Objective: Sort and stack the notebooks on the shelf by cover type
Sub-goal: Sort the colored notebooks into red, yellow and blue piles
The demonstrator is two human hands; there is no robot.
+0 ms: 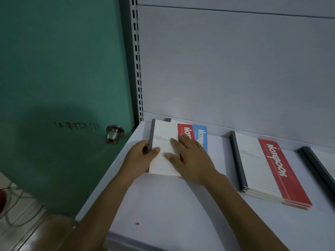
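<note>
Head view: left hand curls round the grey spine of a red-striped notebook, thumb on its cover. Right hand presses flat on that cover, fingers straight. The notebook overlaps a blue-striped notebook at the shelf's back left. A red-striped stack lies apart, rightward.

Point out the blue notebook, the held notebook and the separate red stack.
blue notebook (200,135): head view, blue band.
held notebook (164,131): head view, white lined cover.
red stack (282,171): head view, top cover's red band.
</note>
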